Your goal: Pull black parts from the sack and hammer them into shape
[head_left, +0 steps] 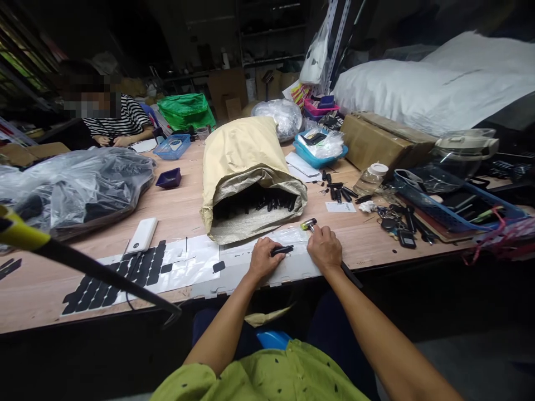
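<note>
My left hand (261,257) is closed on a small black plastic part (282,250) that it holds over a white backing sheet (234,267) at the table's front edge. My right hand (324,247) is closed around a tool with a yellow-green tip (308,224) that pokes out above the knuckles. Just behind both hands an open tan paper sack (246,161) lies on its side with several black parts (259,203) inside.
A sheet of black stickers (125,275) and a white power bank (142,235) lie to the left. A clear bag of black parts (79,184) sits far left. Blue trays (455,206), keys (395,225), a cardboard box (384,139) stand right. A person in stripes (117,120) sits across.
</note>
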`<state>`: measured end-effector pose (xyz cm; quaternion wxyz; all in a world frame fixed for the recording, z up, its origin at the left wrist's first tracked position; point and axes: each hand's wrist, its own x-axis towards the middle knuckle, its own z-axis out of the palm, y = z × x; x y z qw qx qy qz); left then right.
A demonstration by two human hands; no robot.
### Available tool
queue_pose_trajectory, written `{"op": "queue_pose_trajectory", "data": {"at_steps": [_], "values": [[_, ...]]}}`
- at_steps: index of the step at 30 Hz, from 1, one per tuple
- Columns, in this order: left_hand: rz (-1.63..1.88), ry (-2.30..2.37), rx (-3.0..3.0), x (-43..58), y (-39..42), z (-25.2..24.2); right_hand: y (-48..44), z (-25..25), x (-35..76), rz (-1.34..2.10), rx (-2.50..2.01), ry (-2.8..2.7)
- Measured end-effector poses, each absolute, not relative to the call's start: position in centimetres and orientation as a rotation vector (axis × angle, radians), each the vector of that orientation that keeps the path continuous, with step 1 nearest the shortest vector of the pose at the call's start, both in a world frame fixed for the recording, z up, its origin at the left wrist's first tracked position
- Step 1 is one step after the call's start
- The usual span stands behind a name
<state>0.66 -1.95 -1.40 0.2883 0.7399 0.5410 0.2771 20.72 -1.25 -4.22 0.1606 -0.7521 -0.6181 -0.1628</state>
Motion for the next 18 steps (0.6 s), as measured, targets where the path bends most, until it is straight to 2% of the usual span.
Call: {"op": "queue_pose_trajectory", "data": {"at_steps": [18], "values": [[0.757, 1.42, 1.976, 0.58, -1.9, -1.97, -1.2, -4.39, 20.8, -0.536, -2.086, -1.764]]}}
